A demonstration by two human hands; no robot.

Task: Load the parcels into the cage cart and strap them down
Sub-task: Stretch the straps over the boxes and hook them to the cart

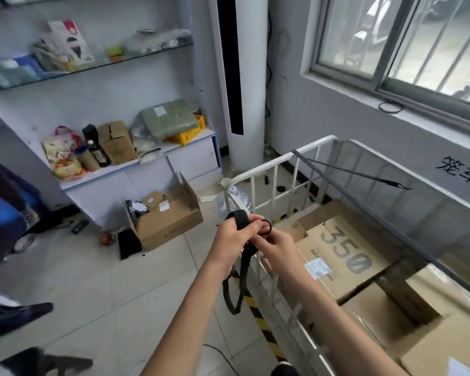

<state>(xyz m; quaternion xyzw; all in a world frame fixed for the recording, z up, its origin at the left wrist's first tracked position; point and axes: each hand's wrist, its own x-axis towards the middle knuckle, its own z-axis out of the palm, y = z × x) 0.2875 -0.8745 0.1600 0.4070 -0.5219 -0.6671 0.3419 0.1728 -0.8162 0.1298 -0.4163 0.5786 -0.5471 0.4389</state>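
A white cage cart (258, 173) stands at the right, filled with brown cardboard parcels; the top one (342, 256) is printed "350". One dark strap (347, 170) stretches across the cart's far corner. Just outside the cart's near rail, both my hands hold a coiled black strap (240, 218). My left hand (234, 237) grips the coil, and a loose loop of it (238, 289) hangs below. My right hand (276, 244) pinches the strap's end beside the coil.
An open cardboard box (168, 218) sits on the tiled floor at the left of the cart. Behind it a low white cabinet (136, 172) holds boxes, bottles and bags. A person's legs (17, 313) stand at the left edge. Yellow-black tape (263, 324) marks the floor.
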